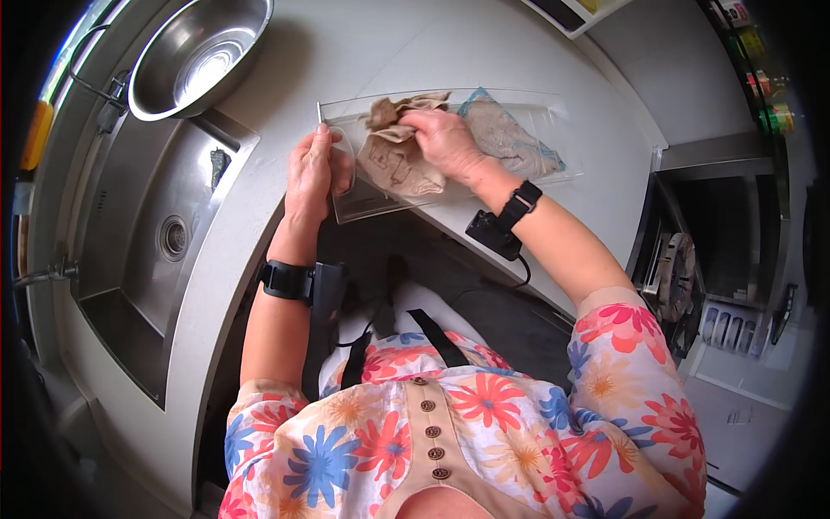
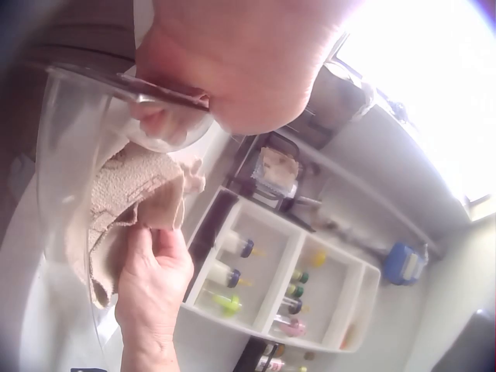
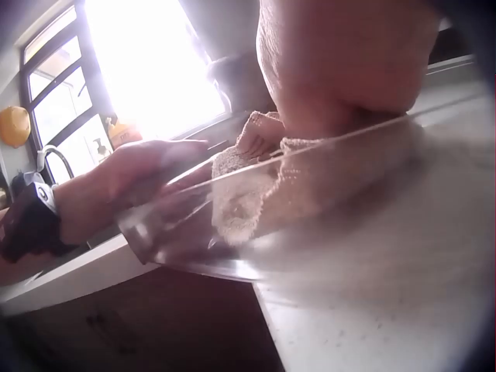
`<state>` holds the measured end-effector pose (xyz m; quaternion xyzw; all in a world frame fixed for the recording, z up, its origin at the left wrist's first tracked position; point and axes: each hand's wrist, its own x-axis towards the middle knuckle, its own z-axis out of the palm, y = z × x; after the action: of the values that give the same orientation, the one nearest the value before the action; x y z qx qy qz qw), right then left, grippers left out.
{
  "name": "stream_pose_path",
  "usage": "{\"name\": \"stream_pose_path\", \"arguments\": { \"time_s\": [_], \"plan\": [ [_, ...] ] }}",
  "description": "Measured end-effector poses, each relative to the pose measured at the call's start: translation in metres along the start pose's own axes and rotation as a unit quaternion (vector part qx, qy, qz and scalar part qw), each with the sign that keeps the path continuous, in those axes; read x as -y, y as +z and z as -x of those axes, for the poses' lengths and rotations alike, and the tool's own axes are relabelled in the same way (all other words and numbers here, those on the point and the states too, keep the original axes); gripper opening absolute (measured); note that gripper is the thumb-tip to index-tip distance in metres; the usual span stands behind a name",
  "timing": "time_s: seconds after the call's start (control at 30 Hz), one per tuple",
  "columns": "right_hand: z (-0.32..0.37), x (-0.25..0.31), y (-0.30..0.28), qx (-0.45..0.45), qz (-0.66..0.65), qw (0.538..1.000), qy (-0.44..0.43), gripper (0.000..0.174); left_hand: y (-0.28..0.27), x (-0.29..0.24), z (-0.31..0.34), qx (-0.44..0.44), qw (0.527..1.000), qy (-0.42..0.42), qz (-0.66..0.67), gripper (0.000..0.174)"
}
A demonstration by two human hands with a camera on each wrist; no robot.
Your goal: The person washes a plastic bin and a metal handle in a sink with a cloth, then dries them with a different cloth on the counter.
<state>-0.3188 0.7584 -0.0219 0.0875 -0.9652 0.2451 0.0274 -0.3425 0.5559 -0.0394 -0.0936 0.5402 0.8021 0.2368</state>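
A clear plastic bin (image 1: 367, 206) lies across the counter's edge, its near left corner jutting past it. My left hand (image 1: 309, 177) grips the bin's left end, the thumb on the rim and the fingers showing through the wall. A bunched beige cloth (image 1: 399, 169) with a brown line pattern is in my right hand (image 1: 445, 143). Thumb and fingers pinch it against the bin, as the left wrist view also shows. To the right of that hand, a greyish cloth (image 1: 510, 138) with teal edging overlaps the bin's right part.
At the back left, a large steel bowl (image 1: 194, 65) sits by the sink (image 1: 147, 199). A white organizer (image 2: 287, 271) with several bottles stands on the counter (image 1: 380, 43). Dark shelving (image 1: 718, 233) is on the right. The front edge of the counter runs just beneath the bin.
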Motion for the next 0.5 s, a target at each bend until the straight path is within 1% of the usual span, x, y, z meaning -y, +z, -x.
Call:
{"name": "stream_pose_path", "arguments": {
  "time_s": [0.03,0.07,0.1,0.13,0.17,0.2,0.23,0.27,0.3,0.33,0.37,0.43,0.47,0.5],
  "plan": [
    [-0.002,0.001,-0.006,0.000,-0.054,0.996,0.074,0.027,-0.002,-0.001,0.000,-0.004,1.000,0.002,0.003,0.034],
    [-0.005,0.006,-0.004,0.002,-0.054,0.996,0.070,0.027,-0.005,-0.002,0.001,0.007,1.000,-0.008,-0.007,0.035],
    [-0.005,0.015,0.000,-0.006,-0.166,0.983,0.079,0.028,-0.006,-0.002,0.001,0.018,0.999,-0.020,-0.016,0.036],
    [-0.005,0.029,0.003,-0.015,-0.275,0.957,0.088,0.030,-0.005,-0.001,0.001,0.016,1.000,-0.019,-0.014,0.036],
    [-0.001,0.048,0.012,-0.005,-0.293,0.953,0.072,0.033,-0.002,0.001,0.000,0.013,1.000,-0.002,0.026,0.037],
    [0.000,0.060,0.035,-0.062,-0.222,0.973,0.011,0.031,-0.001,0.003,0.000,0.009,0.998,0.014,0.064,0.038],
    [-0.001,0.070,0.050,-0.119,-0.150,0.980,-0.051,0.030,-0.002,0.004,-0.001,0.006,0.998,0.013,0.063,0.038],
    [-0.004,0.069,0.054,-0.117,-0.153,0.980,-0.049,0.030,-0.004,0.006,-0.001,0.010,0.998,0.014,0.064,0.038],
    [-0.012,0.071,0.050,-0.072,-0.141,0.987,-0.029,0.028,-0.006,0.008,-0.002,0.015,0.998,0.015,0.066,0.040],
    [-0.020,0.070,0.049,-0.027,-0.128,0.991,-0.010,0.027,-0.013,0.012,-0.006,0.028,0.999,0.019,0.021,0.040],
    [-0.028,0.066,0.055,-0.026,-0.128,0.991,-0.010,0.027,-0.015,0.016,-0.010,0.028,0.999,0.019,0.022,0.040],
    [-0.044,0.061,0.064,-0.046,-0.121,0.991,0.035,0.020,-0.010,0.015,-0.010,0.014,1.000,0.020,0.014,0.040],
    [-0.051,0.059,0.063,-0.025,-0.108,0.992,0.062,0.020,-0.009,0.013,-0.011,0.014,0.999,0.024,0.016,0.040],
    [-0.056,0.059,0.059,-0.025,-0.107,0.992,0.058,0.020,-0.008,0.012,-0.011,0.012,1.000,0.019,0.013,0.041]
  ]
}}
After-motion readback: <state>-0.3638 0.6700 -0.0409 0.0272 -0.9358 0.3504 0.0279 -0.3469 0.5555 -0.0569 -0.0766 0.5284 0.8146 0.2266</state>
